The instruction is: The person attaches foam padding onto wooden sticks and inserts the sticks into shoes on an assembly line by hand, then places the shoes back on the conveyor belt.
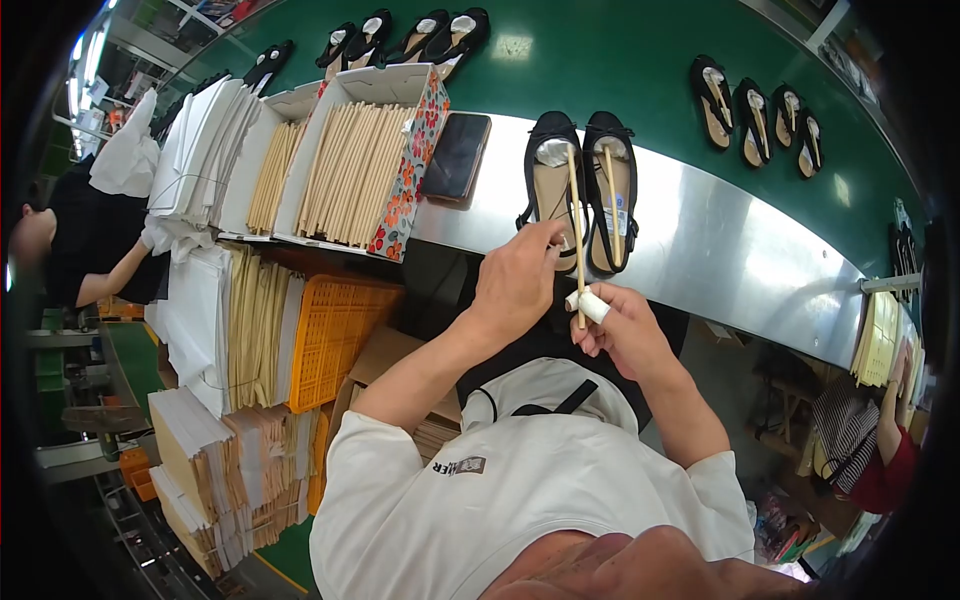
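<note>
Head view shows right hand [622, 335] pinching a stick [577, 210], left hand [515, 285] of unclear grip, and shirt lettering [441, 467] "ER".

Your left hand [515, 285] sits near the centre of the frame, fingers curled; your right hand [625, 328], slightly lower right, grips between thumb and fingers.

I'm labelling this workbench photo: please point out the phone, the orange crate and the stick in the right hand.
Phone [456, 157]: head view, middle of its dark screen.
Orange crate [331, 332]: head view, its openwork side.
Stick [577, 222]: head view, middle of its shaft.
</note>
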Tool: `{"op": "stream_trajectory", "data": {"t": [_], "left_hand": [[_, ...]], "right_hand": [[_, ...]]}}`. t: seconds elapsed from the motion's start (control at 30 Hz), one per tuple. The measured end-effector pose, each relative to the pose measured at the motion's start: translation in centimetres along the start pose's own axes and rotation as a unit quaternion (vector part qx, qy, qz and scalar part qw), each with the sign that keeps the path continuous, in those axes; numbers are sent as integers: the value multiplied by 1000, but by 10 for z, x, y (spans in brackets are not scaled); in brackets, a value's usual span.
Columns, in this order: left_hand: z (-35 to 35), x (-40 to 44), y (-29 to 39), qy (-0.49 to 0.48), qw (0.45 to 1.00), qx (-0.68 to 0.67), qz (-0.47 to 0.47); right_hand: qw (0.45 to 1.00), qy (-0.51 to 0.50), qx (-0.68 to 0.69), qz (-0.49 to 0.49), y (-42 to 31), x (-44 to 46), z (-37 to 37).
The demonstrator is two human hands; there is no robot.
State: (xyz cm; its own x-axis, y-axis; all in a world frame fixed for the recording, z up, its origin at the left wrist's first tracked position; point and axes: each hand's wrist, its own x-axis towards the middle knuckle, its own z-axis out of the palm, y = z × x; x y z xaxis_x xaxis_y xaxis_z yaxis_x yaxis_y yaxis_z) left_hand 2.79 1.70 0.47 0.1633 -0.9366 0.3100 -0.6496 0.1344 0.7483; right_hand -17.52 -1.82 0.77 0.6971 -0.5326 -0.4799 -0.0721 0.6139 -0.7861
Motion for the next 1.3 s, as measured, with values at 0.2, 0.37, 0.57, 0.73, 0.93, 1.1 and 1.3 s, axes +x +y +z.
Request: {"op": "stream_trajectory", "data": {"t": [0.2, 0.37, 0.57, 0.73, 0.93, 1.1, 1.3], "left_hand": [[6, -1, 0, -18, 997, -66, -32], [6, -1, 1, -20, 996, -82, -34], [5, 0, 1, -25, 994, -98, -47], [6, 0, 0, -26, 993, -106, -50], [4, 0, 3, -36, 990, -119, -70], [5, -3, 4, -61, 954, -229, -183], [4, -4, -3, -70, 945, -219, -234]], "right_hand": [[996, 9, 93, 4, 2, 7, 4], [994, 19, 107, -15, 7, 9, 5], [992, 22, 119, -22, 8, 10, 7], [991, 17, 125, -34, 11, 9, 8], [989, 23, 139, -34, 12, 14, 8], [987, 37, 146, -47, 12, 21, 14], [989, 46, 130, -57, 13, 32, 14]]}}
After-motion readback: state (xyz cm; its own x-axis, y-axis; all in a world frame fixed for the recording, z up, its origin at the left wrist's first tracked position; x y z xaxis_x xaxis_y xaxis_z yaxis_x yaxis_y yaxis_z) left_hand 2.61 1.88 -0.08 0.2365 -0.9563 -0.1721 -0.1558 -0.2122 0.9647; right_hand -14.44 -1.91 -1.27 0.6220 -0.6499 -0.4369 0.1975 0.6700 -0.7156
